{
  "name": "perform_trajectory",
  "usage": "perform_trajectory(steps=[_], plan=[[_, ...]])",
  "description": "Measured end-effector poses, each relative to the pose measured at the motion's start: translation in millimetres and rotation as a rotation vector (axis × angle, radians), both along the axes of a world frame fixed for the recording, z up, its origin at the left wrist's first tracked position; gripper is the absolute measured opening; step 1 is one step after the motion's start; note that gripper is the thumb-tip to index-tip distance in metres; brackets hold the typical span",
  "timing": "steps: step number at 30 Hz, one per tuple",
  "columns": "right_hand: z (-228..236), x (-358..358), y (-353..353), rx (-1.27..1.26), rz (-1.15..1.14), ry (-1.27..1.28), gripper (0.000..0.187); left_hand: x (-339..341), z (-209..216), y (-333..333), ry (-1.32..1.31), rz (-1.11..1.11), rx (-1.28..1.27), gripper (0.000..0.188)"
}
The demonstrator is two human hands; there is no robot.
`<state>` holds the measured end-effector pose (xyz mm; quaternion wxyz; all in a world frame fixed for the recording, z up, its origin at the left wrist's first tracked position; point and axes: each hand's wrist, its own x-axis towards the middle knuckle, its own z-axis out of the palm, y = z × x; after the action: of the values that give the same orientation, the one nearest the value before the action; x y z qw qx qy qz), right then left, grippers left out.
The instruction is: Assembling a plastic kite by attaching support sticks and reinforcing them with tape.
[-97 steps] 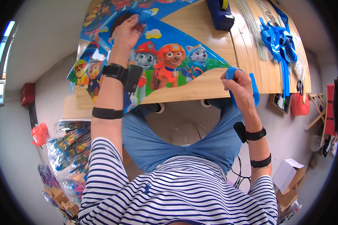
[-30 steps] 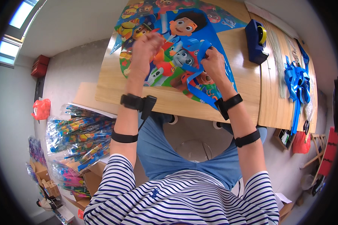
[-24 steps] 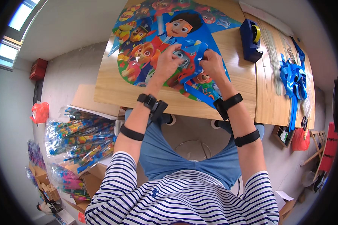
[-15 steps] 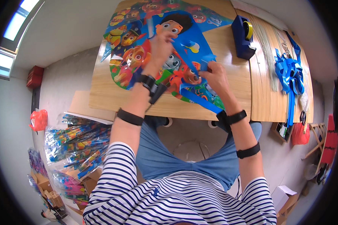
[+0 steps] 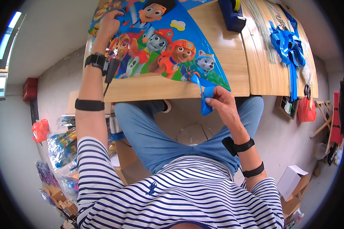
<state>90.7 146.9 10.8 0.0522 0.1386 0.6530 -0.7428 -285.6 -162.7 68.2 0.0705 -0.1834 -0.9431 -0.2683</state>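
A glossy kite sheet (image 5: 187,28) printed with cartoon dogs and a child lies spread on the wooden table (image 5: 141,86). My left hand (image 5: 110,26) is over the sheet's far left part, fingers bent together; what they pinch, if anything, is too small to make out. Past the table's front edge, my right hand (image 5: 224,102) pinches a blue ribbon (image 5: 205,108) between thumb and fingers. The ribbon loops beside the fingertips and runs up to the sheet's near edge.
A dark blue tape dispenser (image 5: 233,17) stands right of the sheet. Farther right lie thin rods (image 5: 260,30), a heap of blue ribbons (image 5: 288,47) and black-handled scissors (image 5: 307,91). Wrapped printed packs (image 5: 61,149) and cardboard boxes (image 5: 59,196) sit at the lower left.
My left hand has moved left, off the sheet's middle. My right hand has drawn the blue ribbon toward me, beyond the table edge. The sheet now shows its pictures less covered.
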Motion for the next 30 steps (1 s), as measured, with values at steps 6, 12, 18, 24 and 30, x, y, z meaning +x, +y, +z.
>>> perform_trajectory(steps=[6,12,18,24,30], plan=[[31.5,21.1,-10.2,-0.121,0.083,0.085,0.013,9.1,-1.2,13.8,-0.014,0.04,0.005,0.04],[72.3,44.8,-10.6,-0.109,0.303,0.003,0.016,-8.9,3.6,-5.6,0.152,-0.012,-0.242,0.038],[69.1,68.5,-24.0,0.631,0.979,0.185,0.015,-6.5,8.5,-5.1,0.253,-0.095,-0.222,0.035],[56.7,65.0,-30.6,0.969,0.649,0.327,0.016,2.3,14.8,4.1,-0.073,-0.012,0.135,0.029],[67.6,62.1,-42.3,0.562,0.83,0.294,0.013,6.0,7.1,-4.8,-0.501,-0.011,0.679,0.033]])
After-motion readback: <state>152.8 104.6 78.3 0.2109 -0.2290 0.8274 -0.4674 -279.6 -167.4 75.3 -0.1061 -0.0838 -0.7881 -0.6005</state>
